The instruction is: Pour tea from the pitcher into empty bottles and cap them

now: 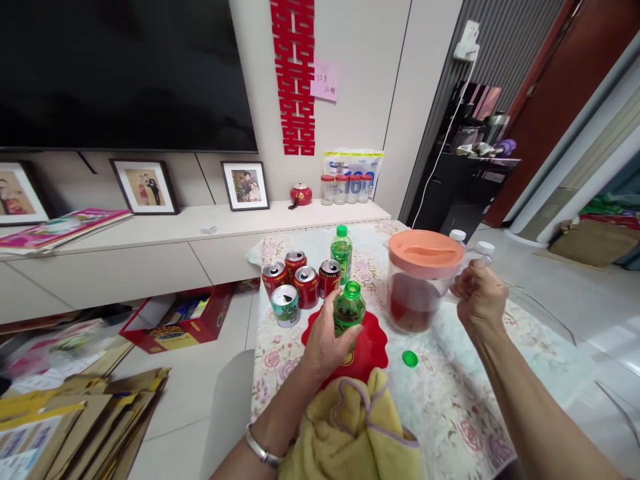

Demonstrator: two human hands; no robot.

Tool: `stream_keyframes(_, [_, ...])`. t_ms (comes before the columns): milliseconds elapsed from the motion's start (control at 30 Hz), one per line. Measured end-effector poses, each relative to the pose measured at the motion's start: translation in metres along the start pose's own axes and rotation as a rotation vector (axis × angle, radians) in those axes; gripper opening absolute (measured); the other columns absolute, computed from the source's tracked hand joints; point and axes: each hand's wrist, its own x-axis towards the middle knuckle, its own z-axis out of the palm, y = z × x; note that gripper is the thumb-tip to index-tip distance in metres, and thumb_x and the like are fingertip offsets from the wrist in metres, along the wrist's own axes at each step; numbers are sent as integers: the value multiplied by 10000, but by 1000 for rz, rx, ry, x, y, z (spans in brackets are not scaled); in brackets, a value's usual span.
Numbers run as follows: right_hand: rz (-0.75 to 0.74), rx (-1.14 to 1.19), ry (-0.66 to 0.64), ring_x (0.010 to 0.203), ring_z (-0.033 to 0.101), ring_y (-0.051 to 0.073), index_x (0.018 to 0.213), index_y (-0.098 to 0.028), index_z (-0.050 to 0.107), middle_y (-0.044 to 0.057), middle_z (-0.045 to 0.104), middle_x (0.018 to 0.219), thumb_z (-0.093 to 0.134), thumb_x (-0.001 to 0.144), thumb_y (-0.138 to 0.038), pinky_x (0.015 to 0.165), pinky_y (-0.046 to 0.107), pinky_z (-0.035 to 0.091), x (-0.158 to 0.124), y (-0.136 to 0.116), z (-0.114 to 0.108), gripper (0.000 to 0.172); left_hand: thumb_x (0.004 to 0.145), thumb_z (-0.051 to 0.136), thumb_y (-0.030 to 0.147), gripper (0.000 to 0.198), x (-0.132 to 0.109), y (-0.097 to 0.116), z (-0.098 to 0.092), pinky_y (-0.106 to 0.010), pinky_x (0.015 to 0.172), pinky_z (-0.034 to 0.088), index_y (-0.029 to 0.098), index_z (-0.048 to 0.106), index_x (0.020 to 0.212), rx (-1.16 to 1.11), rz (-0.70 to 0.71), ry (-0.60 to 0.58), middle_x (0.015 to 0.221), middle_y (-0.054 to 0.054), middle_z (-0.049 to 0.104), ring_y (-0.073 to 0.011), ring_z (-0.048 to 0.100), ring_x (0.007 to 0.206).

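Observation:
My left hand (324, 339) is wrapped round an uncapped green plastic bottle (350, 303), upright above a red scalloped dish (376, 341). Dark liquid shows inside the bottle. My right hand (481, 293) grips the handle side of a clear pitcher (417, 293) with an orange lid (425, 250); reddish-brown liquid lies in its lower part. The pitcher stands close to upright, slightly blurred; whether its base touches the table I cannot tell. A green cap (410, 359) lies flat on the tablecloth between the dish and my right arm. A yellow towel (345, 420) bunches against the dish's near edge.
Several opened red cans (306, 287) and a teal-and-white can (286, 307) stand left of the bottle. A capped green bottle (342, 250) is behind them. White-capped bottles (485, 250) stand beyond the pitcher. Lidded jars (340, 190) and framed photos (246, 187) line the cabinet (225, 230).

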Motion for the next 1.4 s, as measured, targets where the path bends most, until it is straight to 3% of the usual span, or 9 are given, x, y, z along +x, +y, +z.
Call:
stream_keyframes(267, [-15,71,73,407,238,61,535,-232,422,-102,310,461,820,717,-488,387,237,187,-8,44,0,507,831,636,379,745,-2,2,2,-483,1133,452,161,338,1478,-13,-43,-8,1399,-173,626,-300,621,1288])
stream_keyframes(600, [35,32,14,410,229,56,546,-231,411,-122,301,452,779,730,-569,416,222,229,-14,63,-11,533,868,647,419,671,-5,-8,7,-487,1117,460,200,374,1441,-54,-18,27,1344,-136,642,-292,628,1249])
stream_keyframes(800, [118,-129,-78,697,627,157,849,-185,718,16,691,773,802,689,-614,641,291,490,-16,56,-47,466,894,644,428,636,-7,-16,11,-481,1117,450,198,380,1424,-67,12,71,1359,-140,615,-294,608,1262])
stream_keyframes(867, [147,-204,-43,769,651,165,952,-194,730,22,715,871,814,706,-562,681,291,499,-21,51,-65,450,905,637,430,630,-8,-19,12,-473,1125,436,191,372,1425,-65,28,71,1366,-144,597,-288,595,1267])
stream_keyframes(967, [177,-305,-20,682,592,137,851,-206,704,-25,654,760,841,704,-483,643,267,470,-34,33,-85,342,918,637,436,618,-8,-22,13,-463,1123,431,197,372,1422,-59,44,75,1367,-139,581,-281,585,1267])
stream_keyframes(1067, [258,-359,-224,645,586,151,777,-194,716,-7,659,710,887,663,-464,635,286,483,-54,3,-85,339,931,631,436,593,-7,-23,13,-443,1101,448,205,375,1413,-63,56,64,1340,-123,595,-267,600,1238])
stream_keyframes(1167, [294,-556,-706,656,599,171,909,-221,740,-6,666,709,785,814,-490,620,293,467,-72,-21,-73,289,931,634,432,574,-7,-23,14,-426,1086,461,216,381,1398,-69,61,67,1332,-111,607,-259,611,1223])
stream_keyframes(1300, [95,-964,-811,655,577,177,869,-246,670,-10,641,725,633,922,-440,643,315,423,-81,-10,-70,205,916,649,441,561,-7,-24,14,-421,1089,461,220,401,1367,-59,65,91,1341,-111,607,-264,615,1228])
stream_keyframes(1400, [159,-1205,-911,789,651,220,1047,-242,700,52,703,943,651,887,-413,717,337,446,-83,18,-77,239,921,638,446,569,-8,-24,13,-429,1107,448,208,399,1380,-57,55,80,1376,-128,592,-273,602,1260])
